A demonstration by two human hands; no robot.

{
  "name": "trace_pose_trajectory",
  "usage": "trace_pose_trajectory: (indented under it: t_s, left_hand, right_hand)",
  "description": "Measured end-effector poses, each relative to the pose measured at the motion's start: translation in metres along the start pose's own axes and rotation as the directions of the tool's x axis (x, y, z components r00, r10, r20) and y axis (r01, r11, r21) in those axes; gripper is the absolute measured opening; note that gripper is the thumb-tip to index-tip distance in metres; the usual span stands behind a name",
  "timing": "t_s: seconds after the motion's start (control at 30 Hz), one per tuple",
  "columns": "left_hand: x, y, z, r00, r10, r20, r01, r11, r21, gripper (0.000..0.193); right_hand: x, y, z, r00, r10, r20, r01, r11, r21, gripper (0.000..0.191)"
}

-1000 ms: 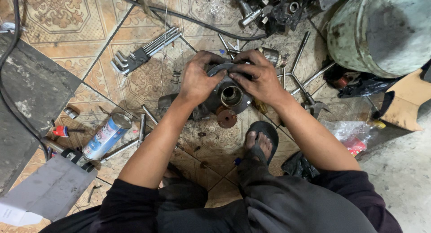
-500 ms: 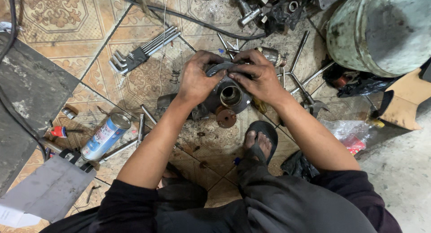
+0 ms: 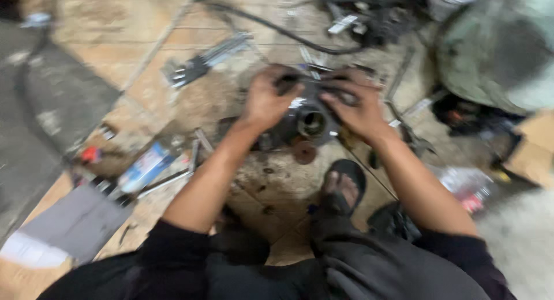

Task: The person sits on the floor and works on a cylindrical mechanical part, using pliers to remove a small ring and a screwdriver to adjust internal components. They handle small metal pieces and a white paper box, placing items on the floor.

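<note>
The view is blurred by motion. A dark metal engine part (image 3: 310, 122) with a round bore sits on the tiled floor in front of me. My left hand (image 3: 266, 99) grips its left top side, fingers curled over it. My right hand (image 3: 356, 106) is clamped on its right top side. A small rusty round disc (image 3: 304, 153) lies just below the part. My sandalled foot (image 3: 341, 187) rests on the floor close to it.
A set of hex keys (image 3: 205, 60) lies to the upper left, and a spray can (image 3: 147, 167) at the left. A black cable (image 3: 271, 25) crosses the top. A large greenish drum (image 3: 496, 51) stands at the right, a grey board (image 3: 69, 222) at lower left.
The camera has swung, shifting the scene slightly down and right and blurring it. Both hands stay clamped on the engine part.
</note>
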State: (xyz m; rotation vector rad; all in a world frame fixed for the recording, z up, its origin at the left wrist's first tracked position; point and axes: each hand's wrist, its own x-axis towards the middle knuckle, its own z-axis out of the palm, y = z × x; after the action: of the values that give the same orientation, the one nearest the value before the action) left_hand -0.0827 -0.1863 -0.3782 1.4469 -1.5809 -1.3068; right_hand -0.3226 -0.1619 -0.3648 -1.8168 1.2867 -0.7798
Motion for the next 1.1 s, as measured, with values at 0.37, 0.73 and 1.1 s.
trace_pose_trajectory:
  t_s: [0.37, 0.73, 1.1]
  left_hand:
    - [-0.046, 0.038, -0.034, 0.993, -0.053, -0.102, 0.057, 0.998, 0.037, 0.025]
    - [-0.134, 0.098, -0.034, 0.98, 0.148, -0.13, -0.124, 0.977, 0.176, 0.031]
    - [-0.169, 0.134, -0.061, 0.985, -0.165, -0.039, 0.169, 0.941, 0.293, 0.033]
  right_hand:
    - [-0.036, -0.051, 0.002, 0.988, -0.036, -0.152, 0.031, 0.999, -0.036, 0.018]
    - [-0.084, -0.155, 0.016, 0.944, -0.323, -0.06, 0.301, 0.924, -0.234, 0.041]
    - [-0.142, -0.175, 0.002, 0.955, -0.161, -0.25, 0.101, 0.966, -0.236, 0.043]
